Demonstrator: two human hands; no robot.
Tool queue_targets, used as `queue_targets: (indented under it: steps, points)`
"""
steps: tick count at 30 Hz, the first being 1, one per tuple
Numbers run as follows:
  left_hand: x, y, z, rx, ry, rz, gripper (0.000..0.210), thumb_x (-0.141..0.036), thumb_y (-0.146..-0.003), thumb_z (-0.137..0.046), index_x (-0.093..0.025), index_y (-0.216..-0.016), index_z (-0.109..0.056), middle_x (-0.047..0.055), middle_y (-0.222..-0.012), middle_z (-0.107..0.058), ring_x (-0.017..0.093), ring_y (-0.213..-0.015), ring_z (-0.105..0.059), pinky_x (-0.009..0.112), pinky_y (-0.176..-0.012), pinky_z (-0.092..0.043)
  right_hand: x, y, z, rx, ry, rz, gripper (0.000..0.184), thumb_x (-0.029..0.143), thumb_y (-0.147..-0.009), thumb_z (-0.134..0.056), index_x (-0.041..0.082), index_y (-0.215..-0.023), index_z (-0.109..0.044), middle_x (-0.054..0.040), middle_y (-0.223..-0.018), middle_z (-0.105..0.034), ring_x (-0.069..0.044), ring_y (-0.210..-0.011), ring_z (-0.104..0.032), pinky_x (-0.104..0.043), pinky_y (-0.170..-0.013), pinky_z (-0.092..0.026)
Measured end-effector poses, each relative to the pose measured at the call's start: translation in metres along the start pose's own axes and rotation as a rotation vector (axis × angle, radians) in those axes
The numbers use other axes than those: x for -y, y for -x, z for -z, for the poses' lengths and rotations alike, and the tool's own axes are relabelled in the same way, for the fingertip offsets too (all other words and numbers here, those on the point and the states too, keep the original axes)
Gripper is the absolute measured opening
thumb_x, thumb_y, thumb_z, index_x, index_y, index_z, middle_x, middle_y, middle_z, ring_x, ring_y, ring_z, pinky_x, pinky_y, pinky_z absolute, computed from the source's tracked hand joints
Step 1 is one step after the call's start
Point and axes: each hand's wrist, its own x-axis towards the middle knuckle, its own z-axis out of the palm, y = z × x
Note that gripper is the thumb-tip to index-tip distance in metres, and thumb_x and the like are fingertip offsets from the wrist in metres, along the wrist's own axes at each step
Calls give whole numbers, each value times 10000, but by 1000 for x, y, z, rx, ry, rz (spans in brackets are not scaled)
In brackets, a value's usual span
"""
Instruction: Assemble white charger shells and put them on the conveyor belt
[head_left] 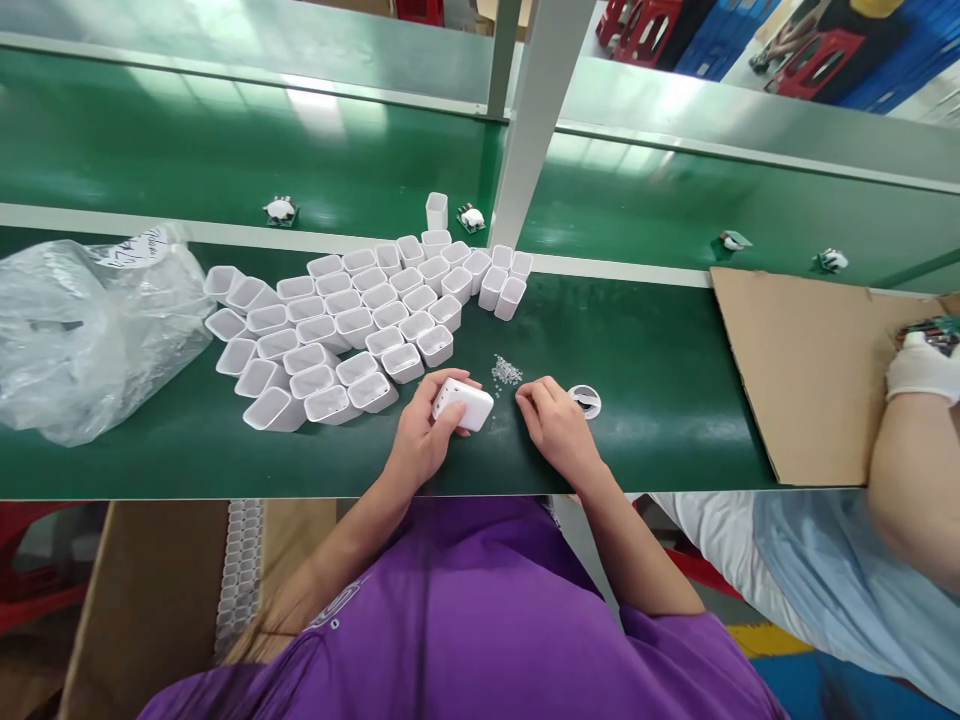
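Note:
My left hand [420, 432] is closed around a small white plastic case [468, 404] with rounded corners, tilted above the green table. Small dark holes show at one end of it. Just to the right, my right hand [559, 428] hovers low with thumb and fingertips pinched together; whatever is between them is too small to make out. A little pile of tiny clear pieces [507, 371] lies between and beyond both hands. Beside my right hand rests a round white ring-shaped item [585, 402] with a dark part inside.
Many open white plastic cases [341, 303] stand in rows at left, next to a clear plastic bag [90, 330]. Small circuit boards [280, 210] sit on the belt behind. A white post [536, 120] rises ahead. At right, a co-worker's gloved hand [926, 368] is over cardboard [802, 370].

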Motion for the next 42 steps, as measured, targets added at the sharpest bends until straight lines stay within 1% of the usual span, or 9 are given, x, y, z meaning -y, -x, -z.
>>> queue_targets:
  steps: [3,6,12,17,21,25,28,35,42]
  points:
    - [-5,-1,-1,111,115,101,344,-397,-806,-599,-171,-1066,-596,86,-1069,-712,155,-735,-634,234,-562,-533,8,-7,4,-84,-414,-104,187,277,-1017,-478,192,-876,-568,-33,-844,-582,-175,-703,-563,-275,-621,-469]
    - [-8,-2,-1,168,233,197,384,-412,-756,-634,-156,-1040,-607,96,-1039,-729,171,-708,-647,263,-577,-531,20,-13,3,-111,-603,-124,170,309,-995,-526,203,-879,-593,-20,-845,-596,-166,-720,-582,-258,-608,-487]
    - [-7,-3,0,132,299,234,380,-396,-720,-661,-156,-1010,-613,93,-1003,-737,194,-733,-675,279,-590,-536,29,-14,-7,-237,-331,61,165,208,-1020,-491,192,-921,-623,-48,-883,-621,-174,-768,-603,-278,-653,-529]
    - [-6,-4,0,108,259,228,389,-399,-705,-647,-155,-1008,-624,72,-923,-732,182,-670,-663,284,-568,-531,24,-10,-8,-254,-151,192,174,195,-1040,-486,208,-994,-653,-56,-916,-661,-192,-829,-636,-316,-756,-560]
    - [-4,-3,0,144,199,179,363,-410,-751,-639,-166,-1020,-625,63,-931,-730,180,-701,-657,296,-629,-538,22,-9,-6,-232,-182,158,155,200,-1030,-514,214,-966,-655,-48,-917,-659,-190,-826,-639,-312,-757,-564]
    - [-6,-1,1,195,67,48,330,-409,-822,-613,-182,-1062,-623,77,-1074,-719,181,-834,-653,286,-718,-530,28,-10,2,-238,-416,23,144,213,-1009,-539,204,-912,-645,-33,-883,-631,-168,-778,-619,-262,-639,-554]
    - [-8,1,1,183,-41,-37,342,-413,-826,-618,-194,-1090,-626,60,-1058,-715,162,-811,-636,262,-698,-515,40,-10,8,-256,-516,-37,125,225,-990,-564,208,-907,-657,-27,-874,-610,-173,-793,-607,-279,-669,-553]
    - [-4,3,2,137,-245,-111,318,-452,-825,-615,-211,-1032,-631,12,-851,-680,133,-669,-568,247,-605,-463,61,-10,0,-377,-501,-22,101,205,-958,-611,233,-926,-702,-19,-871,-575,-170,-771,-586,-301,-691,-542]
    - [-3,4,0,89,-312,-157,455,-620,-785,-607,-211,-983,-600,8,-826,-687,130,-642,-584,235,-568,-451,64,-6,-10,-451,-486,-23,118,224,-965,-600,232,-927,-711,-30,-850,-612,-181,-754,-614,-316,-667,-556]
